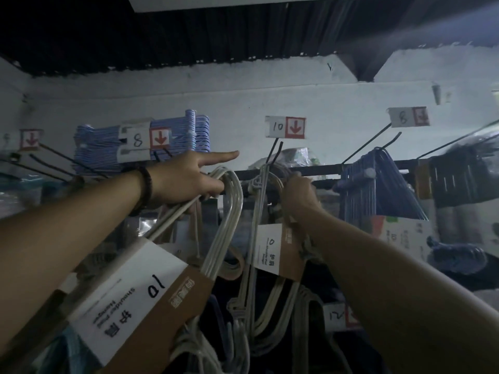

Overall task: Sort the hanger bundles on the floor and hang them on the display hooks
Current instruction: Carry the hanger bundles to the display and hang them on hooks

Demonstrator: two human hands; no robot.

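Held bundle: I see a bundle of white plastic-coated wire hangers in the left hand. Its long axis runs slantwise, hooked tops up by the dark metal rail, body trailing down to my lower left.
Its sleeve: brown cardboard band with a white label marked "10", tilted with the bundle.
Hung bundle: a second white wire-hanger bundle hangs upright, long axis vertical, from the black wire hook under the white "10" tag with a red arrow. Its own brown-and-white sleeve faces me.
Left hand: forefinger straight, pointing right toward that hook; the other fingers curl round the held bundle's hooked tops. A black bead bracelet sits on the wrist.
Right hand: blurred; fingers look curled round the hung bundle's hooked tops, just under the rail.
Surroundings: white wall, dark ceiling. Light-blue hanger bundles lie stacked behind the left "8" tag. Darker blue hangers hang near the rail's right end.
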